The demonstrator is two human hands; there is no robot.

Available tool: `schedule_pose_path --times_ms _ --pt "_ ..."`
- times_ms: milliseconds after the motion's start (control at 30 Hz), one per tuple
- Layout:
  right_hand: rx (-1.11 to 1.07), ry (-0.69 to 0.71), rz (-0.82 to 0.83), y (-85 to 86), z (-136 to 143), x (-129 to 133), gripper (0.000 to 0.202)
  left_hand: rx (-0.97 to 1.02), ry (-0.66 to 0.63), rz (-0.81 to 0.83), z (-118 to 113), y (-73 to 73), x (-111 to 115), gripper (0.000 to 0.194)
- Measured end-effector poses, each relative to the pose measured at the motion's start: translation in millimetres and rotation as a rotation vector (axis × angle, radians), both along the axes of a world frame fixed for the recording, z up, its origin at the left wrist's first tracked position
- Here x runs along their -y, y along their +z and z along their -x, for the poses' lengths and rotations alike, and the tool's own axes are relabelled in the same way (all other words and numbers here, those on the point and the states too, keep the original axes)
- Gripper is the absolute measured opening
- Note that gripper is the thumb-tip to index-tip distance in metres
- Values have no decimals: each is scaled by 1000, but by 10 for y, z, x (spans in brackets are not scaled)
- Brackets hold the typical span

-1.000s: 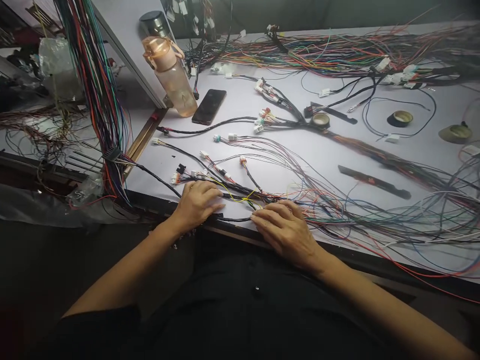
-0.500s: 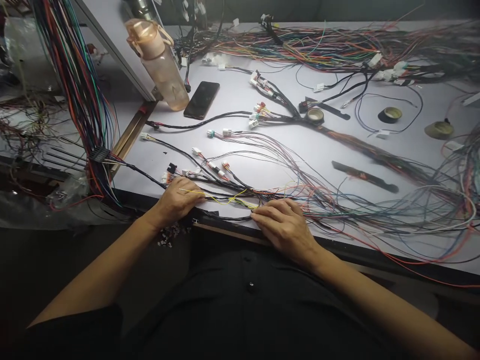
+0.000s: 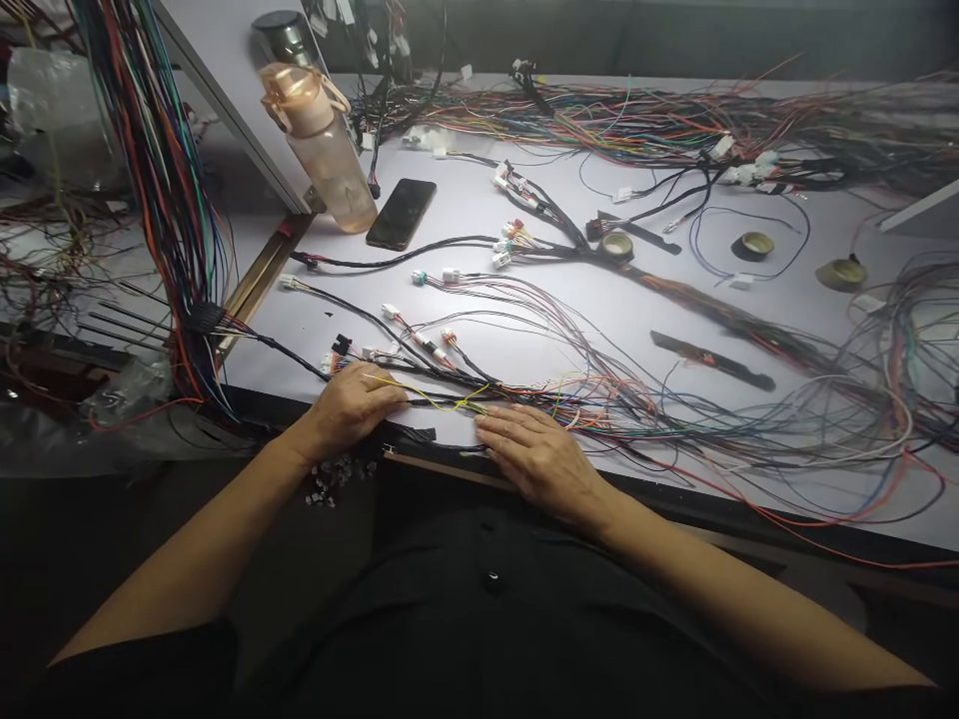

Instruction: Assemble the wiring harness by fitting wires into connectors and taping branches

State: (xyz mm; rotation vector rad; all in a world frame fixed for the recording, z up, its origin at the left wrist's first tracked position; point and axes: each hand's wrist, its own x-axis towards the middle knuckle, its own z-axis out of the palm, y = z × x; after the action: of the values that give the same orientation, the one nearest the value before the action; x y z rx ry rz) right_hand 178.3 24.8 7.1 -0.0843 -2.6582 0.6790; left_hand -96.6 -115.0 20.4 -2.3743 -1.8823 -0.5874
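Observation:
Near the table's front edge, my left hand (image 3: 352,407) is closed round a black-wrapped wire harness (image 3: 431,398), and a thin yellow wire (image 3: 420,391) runs out over its fingers. My right hand (image 3: 535,454) rests a little to the right, its fingers bent together over the wires of the same harness; what lies under the fingertips is hidden. Just behind my hands the harness branches into white connectors (image 3: 390,313) and a black connector (image 3: 342,345). To the right it fans out into loose coloured wires (image 3: 674,424).
A bottle (image 3: 322,150) and a phone (image 3: 402,213) stand and lie at the back left. Another harness (image 3: 689,295), tape rolls (image 3: 616,246) and a dark flat blade-like tool (image 3: 711,360) are farther right. Hanging wires (image 3: 150,170) crowd the left side.
My right hand has slid left along the harness, closer to my left hand, and its fingers lie flatter. My left hand has hardly moved. The view has shifted slightly.

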Motion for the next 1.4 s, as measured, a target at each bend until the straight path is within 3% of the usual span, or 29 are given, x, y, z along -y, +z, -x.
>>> schedule_pose_path --times_ms 67,133,233,333,533,700,867,967,1100,1233,1400 --pt "-70 -38 114 46 5 -70 25 2 39 -7 -51 26 -19 10" --pt "-114 -162 145 111 58 -150 22 -11 82 -15 -150 43 -52 17" --pt "-40 -387 -1 172 220 -253 22 -18 111 -6 -357 33 -144 31" --pt "81 -484 -103 145 408 -300 29 42 153 -28 -554 -21 -268 32" --pt "33 -417 85 29 460 -335 14 217 131 -70 -701 -155 -438 26" --pt "-28 -220 133 -13 318 -430 15 236 130 -56 -663 -198 -467 23" --pt "-67 -110 97 -43 300 -501 14 268 163 23 -673 -106 -421 22" --pt "-61 -44 113 -36 276 -529 18 310 166 97 -764 -12 -364 32" --pt "-65 -65 127 -47 246 -537 19 318 146 62 -984 14 -286 29" --pt "-62 -94 109 -107 255 -521 15 309 243 -35 -1213 -85 -205 27" --pt "-93 -95 98 -88 252 -518 21 362 272 -118 -1239 -150 -171 25"
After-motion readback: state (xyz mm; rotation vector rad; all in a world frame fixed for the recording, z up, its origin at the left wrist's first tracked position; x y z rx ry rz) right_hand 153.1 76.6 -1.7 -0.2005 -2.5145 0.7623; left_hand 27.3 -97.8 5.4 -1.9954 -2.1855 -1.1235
